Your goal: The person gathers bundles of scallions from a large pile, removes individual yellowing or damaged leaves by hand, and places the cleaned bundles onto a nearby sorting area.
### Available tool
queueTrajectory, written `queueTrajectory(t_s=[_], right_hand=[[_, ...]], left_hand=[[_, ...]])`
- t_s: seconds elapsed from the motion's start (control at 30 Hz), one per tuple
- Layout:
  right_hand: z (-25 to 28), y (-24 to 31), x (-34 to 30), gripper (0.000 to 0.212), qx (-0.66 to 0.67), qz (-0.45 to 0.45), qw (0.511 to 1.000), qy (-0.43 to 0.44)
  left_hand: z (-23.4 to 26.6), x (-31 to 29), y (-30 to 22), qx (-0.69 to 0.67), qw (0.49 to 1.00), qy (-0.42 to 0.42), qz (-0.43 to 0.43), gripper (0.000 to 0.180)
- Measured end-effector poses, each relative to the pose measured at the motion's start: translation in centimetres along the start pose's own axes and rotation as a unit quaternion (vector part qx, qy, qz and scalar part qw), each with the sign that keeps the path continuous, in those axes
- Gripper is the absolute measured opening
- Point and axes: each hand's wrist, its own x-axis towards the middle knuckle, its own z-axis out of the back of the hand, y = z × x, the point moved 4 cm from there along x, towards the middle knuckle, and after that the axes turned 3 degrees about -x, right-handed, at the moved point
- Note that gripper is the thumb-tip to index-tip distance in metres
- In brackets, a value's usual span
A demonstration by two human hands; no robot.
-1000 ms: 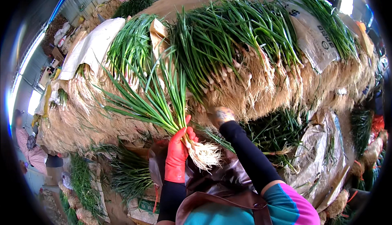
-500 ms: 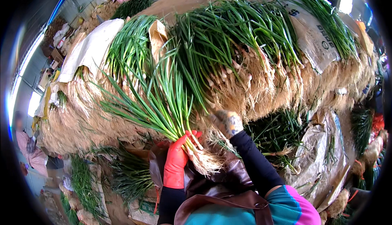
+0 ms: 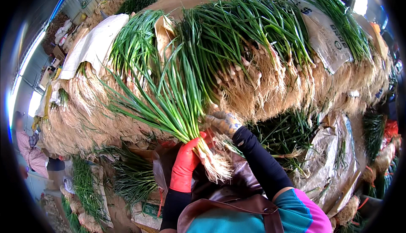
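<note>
My left hand [image 3: 185,165], in a red rubber glove, is wrapped around the lower stalks of a bunch of green onions [image 3: 179,116]. Their green leaves fan up and to the left, while the pale roots [image 3: 218,167] hang to the right below the grip. Beside the bunch is my right hand [image 3: 224,122], in a patterned glove, its fingers curled at the edge of the heap. What those fingers hold is hidden. Just ahead lies a long heap of green onions [image 3: 228,34], leaves away from me and shaggy roots [image 3: 253,93] hanging toward me.
White sacking [image 3: 95,38] covers the heap's left part, and a printed sack [image 3: 323,38] its right. More green onions [image 3: 131,176] lie low at the left. Plastic sheeting [image 3: 330,161] is at the lower right. A person in pink [image 3: 31,148] is at the far left.
My right hand has moved left, closer to the held bunch. My left hand still grips the bunch, which has tilted slightly more upright.
</note>
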Motion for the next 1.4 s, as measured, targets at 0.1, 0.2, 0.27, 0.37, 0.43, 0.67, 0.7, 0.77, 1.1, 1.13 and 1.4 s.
queueTrajectory(t_s=[0.1, 0.2, 0.27, 0.37, 0.43, 0.67, 0.7, 0.77, 1.1, 1.13, 1.4], right_hand=[[-0.3, 0.2, 0.1, 0.034, -0.016, 0.012, 0.997, -0.074], [0.7, -0.2, 0.3, 0.04, -0.051, 0.044, 0.975, -0.212], [0.2, -1.5, 0.9, 0.04, 0.142, -0.005, 0.986, -0.084], [0.5, -2.6, 1.6, 0.043, -0.058, 0.041, 0.995, -0.064], [1.5, -2.8, 1.5, 0.036, -0.431, 0.107, 0.868, -0.22], [1.9, -5.2, 4.1, 0.036, -0.553, 0.027, 0.795, -0.247], [2.0, -4.7, 4.0, 0.039, -0.508, 0.048, 0.822, -0.255], [2.0, -3.5, 2.7, 0.039, -0.493, 0.091, 0.838, -0.215], [-1.6, -0.4, 2.1, 0.036, -0.602, 0.057, 0.777, -0.173], [-1.6, -0.5, 3.0, 0.03, -0.619, 0.001, 0.758, -0.204], [-0.1, 0.3, -0.1, 0.025, -0.542, 0.048, 0.81, -0.22]], left_hand=[[-0.2, -0.2, 0.0, 0.015, 1.0, 0.021, -0.006, 0.032], [-0.3, -1.2, -0.4, -0.016, 0.999, 0.035, -0.011, 0.034], [-0.2, -1.5, -0.7, 0.019, 0.999, 0.013, -0.036, 0.034], [-0.4, -1.6, -0.2, -0.068, 0.996, 0.057, -0.009, 0.035], [0.0, -1.3, -0.2, -0.07, 0.997, 0.033, -0.018, 0.034], [-0.9, -0.9, -1.2, -0.095, 0.992, 0.083, -0.011, 0.046], [-1.2, -0.8, -1.3, -0.098, 0.992, 0.084, -0.011, 0.045], [-1.7, -0.5, -1.5, -0.104, 0.992, 0.062, -0.019, 0.041], [-3.3, 0.0, -2.8, -0.037, 0.992, 0.095, -0.074, 0.039], [-3.7, -0.3, -3.3, -0.028, 0.989, 0.116, -0.092, 0.039], [-2.3, 0.1, -4.3, 0.017, 0.997, 0.0, -0.074, 0.028]])
